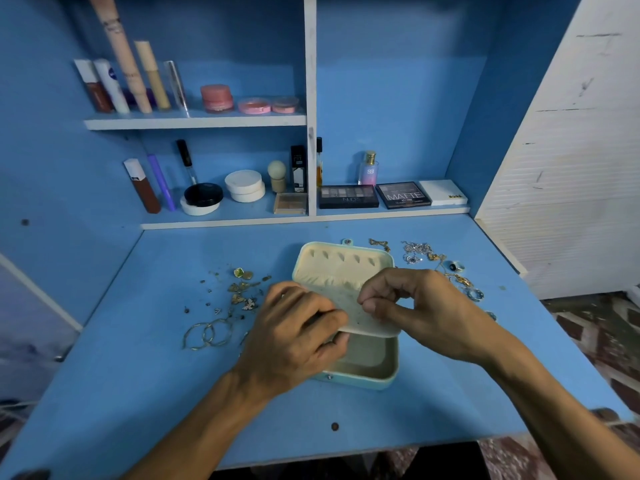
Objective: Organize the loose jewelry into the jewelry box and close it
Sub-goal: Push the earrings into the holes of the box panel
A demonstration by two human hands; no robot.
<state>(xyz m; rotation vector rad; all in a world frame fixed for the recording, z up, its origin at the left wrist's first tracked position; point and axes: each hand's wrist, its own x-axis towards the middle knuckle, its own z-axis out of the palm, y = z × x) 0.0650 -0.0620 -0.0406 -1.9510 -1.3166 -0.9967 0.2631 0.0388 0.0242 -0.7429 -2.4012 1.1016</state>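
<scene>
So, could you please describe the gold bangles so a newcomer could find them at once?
On the blue desk, look left of the open jewelry box, where loose gold pieces are scattered. The bangles lie at the near end of that scatter, left of the left hand; they are the only large thin hoops among small charms.

Both hands (294, 337) (426, 310) on open jewelry box (379, 374)

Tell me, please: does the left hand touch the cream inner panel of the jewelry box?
Touching. The head view shows the left hand with its fingers curled over the near left edge of the cream panel, no gap between them.
</scene>
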